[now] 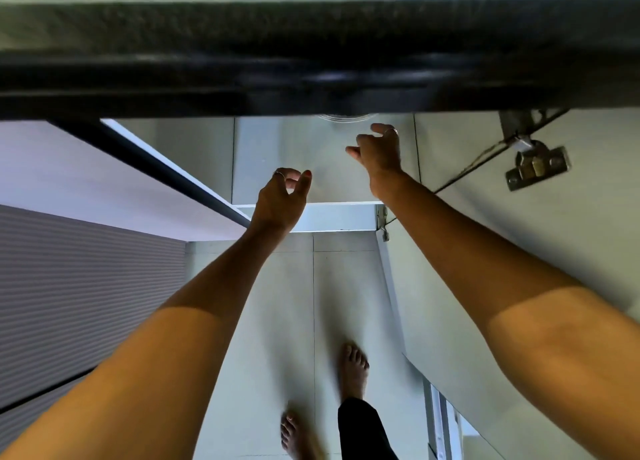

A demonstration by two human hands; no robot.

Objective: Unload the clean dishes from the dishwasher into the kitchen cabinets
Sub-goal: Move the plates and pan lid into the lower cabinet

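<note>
A: Dish position?

B: Only a pale round rim (343, 116), far side, tucked under the dark counter edge (311, 78). Blurred; cannot tell what kind, nor any long axis.

A: Nearer hand?

B: Right hand (379, 151), just near-right of the rim, not touching. Left hand (282, 196) closer to the body, further left, well short.

A: Grip?

B: Both empty. Fingers loosely curled, thumbs apart. Forearms stretched forward between the open door (104, 168) at left and the hinge (536, 165) at right.

A: Likely next?

B: Short reach far and up, right hand first.
</note>
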